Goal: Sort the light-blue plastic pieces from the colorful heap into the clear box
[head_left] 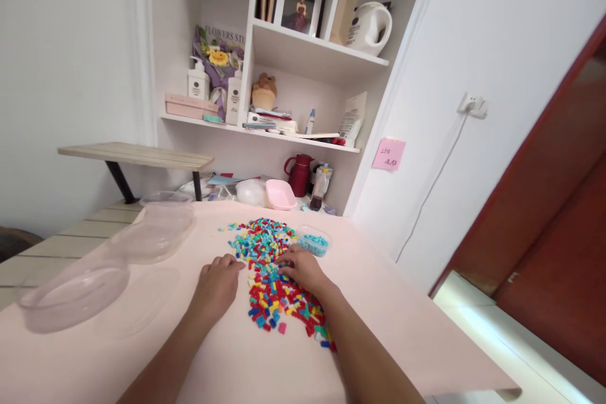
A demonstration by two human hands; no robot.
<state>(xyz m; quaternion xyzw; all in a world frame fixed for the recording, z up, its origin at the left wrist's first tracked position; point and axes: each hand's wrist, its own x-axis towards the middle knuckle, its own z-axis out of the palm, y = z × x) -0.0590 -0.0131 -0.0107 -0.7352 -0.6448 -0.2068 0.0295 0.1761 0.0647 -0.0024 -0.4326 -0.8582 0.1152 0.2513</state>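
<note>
A spread pile of small toy building bricks [265,246] in red, blue, yellow, teal and other colours lies in the middle of the table. My left hand [220,284] rests at the pile's left edge, its fingers curled in and the thumb side towards the bricks. Whatever is inside those fingers, if anything, is hidden. Over the right side of the pile is my right hand [303,266], fingers apart and bent down, the tips touching bricks. Just beyond it stands a clear plastic box [330,241] holding light-blue bricks [313,243].
Several clear plastic tubs [76,297] stand along the table's left side. A pink basin [280,194], a dark red jug [299,175] and a bottle [320,188] are at the back. Shelves [303,44] rise behind; a slatted wooden stand [137,156] is at far left.
</note>
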